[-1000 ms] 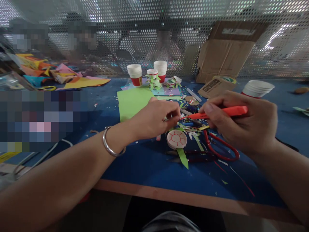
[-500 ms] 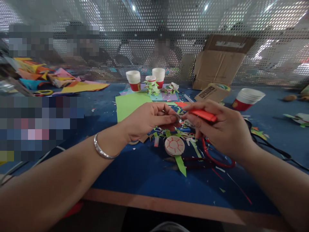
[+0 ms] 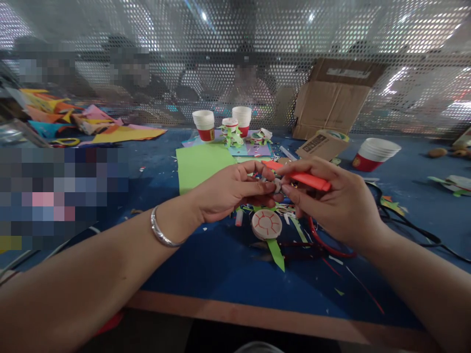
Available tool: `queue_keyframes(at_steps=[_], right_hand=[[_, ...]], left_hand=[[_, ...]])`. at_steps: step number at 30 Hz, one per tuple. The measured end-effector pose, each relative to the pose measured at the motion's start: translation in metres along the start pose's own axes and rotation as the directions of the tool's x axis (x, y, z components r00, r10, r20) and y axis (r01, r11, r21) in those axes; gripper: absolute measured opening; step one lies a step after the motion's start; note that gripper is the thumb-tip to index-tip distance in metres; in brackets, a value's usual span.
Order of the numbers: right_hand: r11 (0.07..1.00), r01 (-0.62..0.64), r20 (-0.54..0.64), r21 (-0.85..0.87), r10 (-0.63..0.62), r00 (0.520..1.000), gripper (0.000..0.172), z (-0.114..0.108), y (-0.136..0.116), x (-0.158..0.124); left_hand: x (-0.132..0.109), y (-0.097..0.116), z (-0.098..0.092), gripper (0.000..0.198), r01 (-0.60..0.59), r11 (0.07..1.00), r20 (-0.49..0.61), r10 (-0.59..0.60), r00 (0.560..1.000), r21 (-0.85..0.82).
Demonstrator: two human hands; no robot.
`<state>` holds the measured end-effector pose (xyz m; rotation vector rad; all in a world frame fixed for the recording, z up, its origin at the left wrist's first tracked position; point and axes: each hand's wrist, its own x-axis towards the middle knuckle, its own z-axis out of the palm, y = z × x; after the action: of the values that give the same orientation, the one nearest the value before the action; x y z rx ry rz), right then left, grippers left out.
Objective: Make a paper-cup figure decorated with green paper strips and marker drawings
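Pinching small pale piece (image 3: pixel 277 185) in left hand (image 3: pixel 228 193), grip closed thumb to fingers; piece mostly hidden, kind unclear. Right hand (image 3: pixel 340 203): grip curled around orange-red marker (image 3: pixel 309 180), thumb tip at same piece, contact hard to tell. Both hands above blue counter (image 3: pixel 213 274), near paper scraps (image 3: pixel 286 210). Below hands: round disc (image 3: pixel 267 224) with red lines, pointed green strip (image 3: pixel 276 256) jutting from it, red-handled scissors (image 3: pixel 321 241) alongside.
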<state>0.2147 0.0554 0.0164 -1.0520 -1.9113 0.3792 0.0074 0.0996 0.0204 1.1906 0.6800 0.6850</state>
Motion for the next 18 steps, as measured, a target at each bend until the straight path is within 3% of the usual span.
queue_keyframes(at_steps=[5, 9, 14, 18], right_hand=[[1.0, -0.019, -0.035, 0.007, 0.019, 0.999, 0.022, 0.001, 0.001, 0.0], [1.0, -0.004, -0.056, -0.007, 0.003, 0.998, 0.03, 0.001, 0.002, -0.001], [0.999, 0.039, -0.045, -0.018, -0.04, 0.998, 0.029, 0.0, -0.001, -0.003], [0.997, 0.063, -0.057, -0.041, -0.065, 0.996, 0.026, 0.001, -0.003, -0.004]], left_hand=[[-0.002, 0.002, 0.001, 0.013, 0.02, 0.994, -0.028, -0.023, 0.999, -0.11], [-0.003, 0.006, 0.006, 0.014, 0.092, 0.972, -0.078, -0.111, 0.991, -0.214], [-0.006, 0.011, 0.015, 0.014, 0.187, 0.947, -0.062, -0.209, 0.976, -0.261], [-0.009, 0.012, 0.018, 0.016, 0.193, 0.933, -0.056, -0.219, 0.974, -0.304]])
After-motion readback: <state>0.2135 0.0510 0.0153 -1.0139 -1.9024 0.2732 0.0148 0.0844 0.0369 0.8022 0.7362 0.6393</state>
